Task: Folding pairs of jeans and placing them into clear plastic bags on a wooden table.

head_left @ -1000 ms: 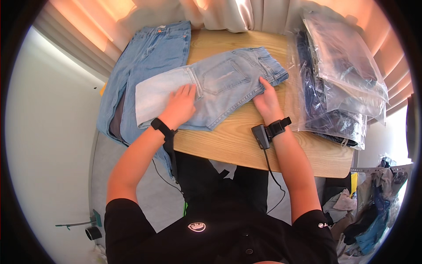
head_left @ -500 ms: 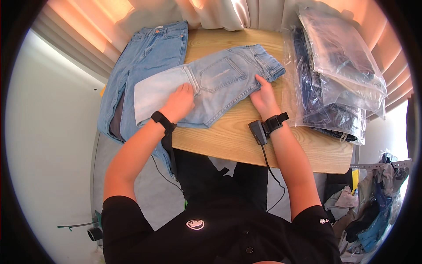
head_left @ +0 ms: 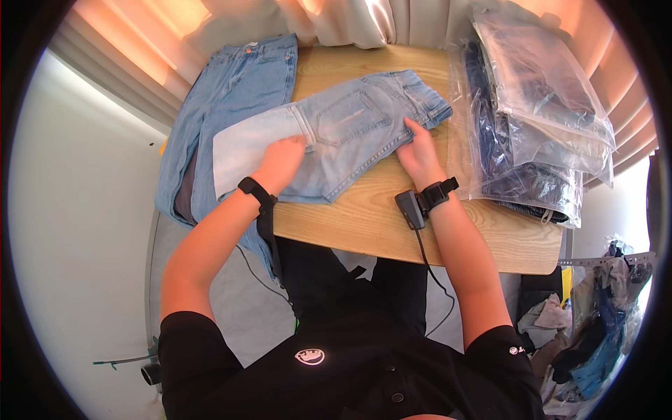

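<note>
Folded jeans (head_left: 352, 126) under the left hand (head_left: 282, 162)
It is curled, grip unclear; the right hand (head_left: 420, 155) pinches their edge.

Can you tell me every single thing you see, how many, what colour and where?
Table: one, light wood, centre
Folded jeans: one, light blue, middle of the table
Other jeans: one, darker blue, table's left side
Plastic bags of clothes: several, clear, table's right side, number unclear
Curtains: number unclear, cream with orange glow, behind the table
Wall: one, white, left
Floor: one, grey, below
Clothes pile: one, mixed colours, lower right
Green stick: one, lower left
Wrist straps: two, black, one per wrist
Box: one, black, right wrist
Shirt: one, black, bottom
Trousers: one, black, below the table edge
Left hand: one, bare, on the folded jeans
Right hand: one, bare, holding their right end
</note>
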A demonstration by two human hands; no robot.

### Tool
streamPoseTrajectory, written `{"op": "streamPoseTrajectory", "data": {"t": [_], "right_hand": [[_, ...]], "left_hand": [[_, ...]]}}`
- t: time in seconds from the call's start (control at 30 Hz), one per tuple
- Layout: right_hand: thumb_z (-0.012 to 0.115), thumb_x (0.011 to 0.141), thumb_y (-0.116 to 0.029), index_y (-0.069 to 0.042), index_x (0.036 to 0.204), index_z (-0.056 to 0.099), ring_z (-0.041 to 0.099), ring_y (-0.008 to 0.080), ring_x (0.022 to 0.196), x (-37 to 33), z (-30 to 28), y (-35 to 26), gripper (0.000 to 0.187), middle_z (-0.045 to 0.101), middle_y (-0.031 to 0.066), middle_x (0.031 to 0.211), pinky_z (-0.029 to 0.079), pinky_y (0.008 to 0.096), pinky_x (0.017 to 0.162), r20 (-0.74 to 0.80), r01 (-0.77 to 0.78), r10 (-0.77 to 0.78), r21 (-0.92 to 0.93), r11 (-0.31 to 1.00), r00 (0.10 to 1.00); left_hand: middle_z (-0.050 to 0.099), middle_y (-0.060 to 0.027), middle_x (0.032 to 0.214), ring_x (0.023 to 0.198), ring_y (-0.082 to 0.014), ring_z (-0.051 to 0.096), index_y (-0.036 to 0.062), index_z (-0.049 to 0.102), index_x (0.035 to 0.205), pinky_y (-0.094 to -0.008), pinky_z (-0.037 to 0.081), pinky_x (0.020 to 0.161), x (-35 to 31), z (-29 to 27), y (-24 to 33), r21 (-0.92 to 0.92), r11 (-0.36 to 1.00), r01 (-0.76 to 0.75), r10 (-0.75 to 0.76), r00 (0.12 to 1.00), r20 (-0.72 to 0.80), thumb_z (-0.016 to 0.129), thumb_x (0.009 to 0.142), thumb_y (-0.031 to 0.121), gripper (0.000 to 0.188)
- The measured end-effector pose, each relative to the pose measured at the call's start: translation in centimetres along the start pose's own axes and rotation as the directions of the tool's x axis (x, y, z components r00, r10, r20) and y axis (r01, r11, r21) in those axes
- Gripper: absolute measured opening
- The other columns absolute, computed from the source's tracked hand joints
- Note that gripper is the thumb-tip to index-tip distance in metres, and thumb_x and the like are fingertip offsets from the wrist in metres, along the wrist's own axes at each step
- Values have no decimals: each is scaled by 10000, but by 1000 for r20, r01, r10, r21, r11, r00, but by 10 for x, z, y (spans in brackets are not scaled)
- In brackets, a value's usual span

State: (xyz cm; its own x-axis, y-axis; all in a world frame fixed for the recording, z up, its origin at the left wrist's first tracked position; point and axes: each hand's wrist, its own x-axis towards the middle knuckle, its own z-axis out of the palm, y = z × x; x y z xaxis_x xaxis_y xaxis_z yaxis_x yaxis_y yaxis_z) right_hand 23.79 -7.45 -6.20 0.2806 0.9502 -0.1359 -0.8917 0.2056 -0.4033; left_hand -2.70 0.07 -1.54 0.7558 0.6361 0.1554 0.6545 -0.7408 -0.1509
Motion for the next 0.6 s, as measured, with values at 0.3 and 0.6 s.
{"op": "streamPoseTrajectory", "data": {"t": [0.3,0.6], "right_hand": [[459,919,-85,48,1286,361,441,289,1187,-3,1,-3,402,441,154,1311,346,419,1033,-25,-20,20,-1,1000,999],[449,916,-59,56,1270,370,460,300,1164,-1,-3,-2,380,446,164,1295,380,441,1000,-15,-15,15,2,1000,1000]], "left_hand": [[607,-172,1014,908,-334,601,-30,514,1102,-401,506,731,-6,-15,14,-69,997,34,-27,995,101,536,756,42,355],[550,-192,1144,1058,-296,557,-80,450,1182,-358,507,797,-8,-4,14,158,986,-62,46,994,101,485,803,18,393]]}}
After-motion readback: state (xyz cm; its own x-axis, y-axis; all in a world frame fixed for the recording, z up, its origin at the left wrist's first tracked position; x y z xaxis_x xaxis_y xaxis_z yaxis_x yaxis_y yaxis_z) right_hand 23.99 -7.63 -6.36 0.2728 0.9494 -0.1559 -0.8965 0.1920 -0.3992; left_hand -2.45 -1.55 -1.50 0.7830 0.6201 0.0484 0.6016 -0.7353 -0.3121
